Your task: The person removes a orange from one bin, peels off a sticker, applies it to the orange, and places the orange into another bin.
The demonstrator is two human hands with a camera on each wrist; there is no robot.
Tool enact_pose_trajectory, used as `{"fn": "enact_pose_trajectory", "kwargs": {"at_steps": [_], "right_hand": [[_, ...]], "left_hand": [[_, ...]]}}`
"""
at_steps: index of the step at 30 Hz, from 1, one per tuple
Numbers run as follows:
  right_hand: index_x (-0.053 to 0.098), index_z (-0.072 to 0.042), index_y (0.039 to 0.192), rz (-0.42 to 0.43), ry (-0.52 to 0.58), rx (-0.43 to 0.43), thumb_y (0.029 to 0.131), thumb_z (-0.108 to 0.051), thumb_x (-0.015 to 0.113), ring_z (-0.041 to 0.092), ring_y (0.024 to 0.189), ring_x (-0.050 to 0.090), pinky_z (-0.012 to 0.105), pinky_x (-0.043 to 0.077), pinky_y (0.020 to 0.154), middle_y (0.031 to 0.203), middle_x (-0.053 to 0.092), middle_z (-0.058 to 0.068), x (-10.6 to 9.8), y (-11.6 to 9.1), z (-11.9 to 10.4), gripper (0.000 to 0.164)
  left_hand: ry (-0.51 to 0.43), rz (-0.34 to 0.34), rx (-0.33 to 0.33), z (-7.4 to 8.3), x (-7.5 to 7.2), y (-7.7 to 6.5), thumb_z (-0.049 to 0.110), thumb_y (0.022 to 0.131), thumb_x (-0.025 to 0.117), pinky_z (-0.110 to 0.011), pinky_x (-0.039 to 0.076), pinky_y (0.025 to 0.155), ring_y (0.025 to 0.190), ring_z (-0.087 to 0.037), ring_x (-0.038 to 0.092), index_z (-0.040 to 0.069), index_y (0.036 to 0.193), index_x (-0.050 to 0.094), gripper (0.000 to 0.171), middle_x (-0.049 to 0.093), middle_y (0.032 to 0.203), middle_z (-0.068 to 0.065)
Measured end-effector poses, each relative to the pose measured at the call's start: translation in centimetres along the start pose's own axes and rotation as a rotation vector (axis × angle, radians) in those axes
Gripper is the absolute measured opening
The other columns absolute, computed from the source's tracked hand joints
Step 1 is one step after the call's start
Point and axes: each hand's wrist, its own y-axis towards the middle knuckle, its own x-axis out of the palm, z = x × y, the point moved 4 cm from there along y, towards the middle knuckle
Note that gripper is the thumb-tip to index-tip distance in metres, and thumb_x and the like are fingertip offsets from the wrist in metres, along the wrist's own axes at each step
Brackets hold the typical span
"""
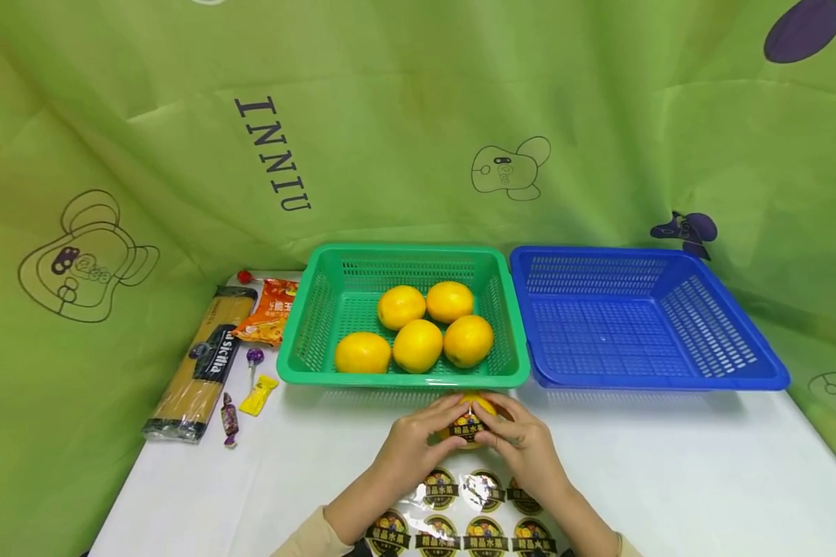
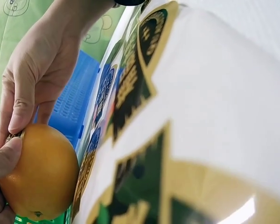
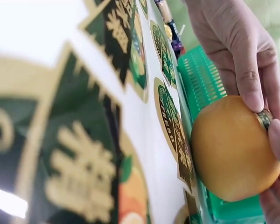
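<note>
Between both hands is an orange (image 2: 44, 172) with a round black-and-gold sticker (image 1: 467, 428) on the side facing me. My left hand (image 1: 412, 439) holds it from the left, fingers curled round it and thumb at the sticker's edge. From the other side my right hand (image 1: 529, 449) grips the same orange, its thumb also at the sticker. In the right wrist view much of the orange (image 3: 233, 149) shows, and the sticker is seen only edge-on between the thumbs. A sheet of matching stickers (image 1: 437, 534) lies on the table under the wrists.
Just beyond the hands stands a green basket (image 1: 404, 380) with several oranges. To its right is a blue basket (image 1: 658, 382). At left lie a pasta pack (image 1: 202, 363), an orange snack bag (image 1: 268, 309), a purple lollipop (image 1: 254, 357) and wrapped candies (image 1: 258, 395).
</note>
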Motion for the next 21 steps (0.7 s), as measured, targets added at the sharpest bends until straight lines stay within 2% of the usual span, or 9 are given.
{"fn": "enact_pose_trajectory", "kwargs": {"at_steps": [5,10,14,17,21], "right_hand": [[0.067,-0.01,0.117,-0.043,0.109,0.136,0.076,-0.01,0.075,0.029,0.113,0.058,0.019,0.052,0.091,0.128,0.059,0.007,-0.2,-0.2,0.6,0.041],[0.063,-0.021,0.125,-0.126,0.138,0.231,0.075,-0.022,0.077,0.027,0.124,0.049,0.045,0.048,0.1,0.135,0.053,-0.001,-0.2,-0.4,1.2,0.052],[0.053,-0.025,0.136,-0.195,0.126,0.21,0.073,-0.022,0.079,0.027,0.13,0.043,0.056,0.043,0.101,0.141,0.047,-0.002,0.0,-0.4,1.2,0.068],[0.048,-0.026,0.139,-0.216,0.079,0.168,0.071,-0.018,0.081,0.025,0.13,0.043,0.053,0.044,0.101,0.142,0.045,-0.003,0.2,-0.3,1.2,0.076],[0.048,-0.025,0.138,-0.205,0.044,0.14,0.068,-0.014,0.083,0.021,0.128,0.046,0.046,0.046,0.101,0.14,0.047,-0.004,0.3,-0.2,1.2,0.079]], "left_hand": [[-0.01,0.011,0.005,0.4,0.0,0.0,0.021,0.078,0.075,-0.034,0.049,0.098,0.123,-0.024,0.054,0.012,0.126,0.061,0.051,0.055,0.135,-0.007],[-0.023,-0.016,-0.015,0.3,-0.1,-0.1,0.02,0.08,0.074,-0.036,0.049,0.098,0.123,-0.025,0.053,0.012,0.128,0.06,0.051,0.055,0.135,-0.007],[-0.027,-0.028,-0.023,0.4,-0.3,-0.1,0.021,0.081,0.074,-0.036,0.047,0.1,0.125,-0.024,0.052,0.012,0.129,0.059,0.052,0.054,0.136,-0.007],[-0.01,-0.016,0.001,0.5,-0.3,-0.1,0.021,0.08,0.074,-0.035,0.047,0.101,0.125,-0.023,0.052,0.01,0.128,0.059,0.051,0.054,0.135,-0.008],[0.021,-0.004,0.035,0.5,-0.2,-0.1,0.021,0.081,0.074,-0.034,0.047,0.1,0.124,-0.024,0.053,0.008,0.128,0.059,0.052,0.054,0.135,-0.009]]}}
